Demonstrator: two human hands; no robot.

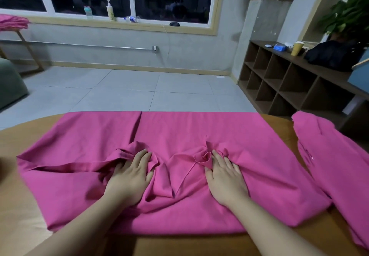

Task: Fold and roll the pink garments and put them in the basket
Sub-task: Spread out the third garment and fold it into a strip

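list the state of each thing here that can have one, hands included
pink garment: spread on the table, bunched in the middle, not rolled
second pink garment: lying at the table's right edge, untouched
left hand: fingers straight, pressing the bunched fabric
right hand: fingers straight, pressing the fabric beside a small curl
table: mostly covered by the garments

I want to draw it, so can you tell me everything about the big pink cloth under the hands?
The big pink garment is thin, soft-looking cloth, spread wide over the wooden table. Its far edge lies straight, and a fold line runs down near the middle. The middle is bunched into wrinkles. The left hand and right hand both rest on it, with their fingers among the wrinkles. Another pink garment lies against its right end.
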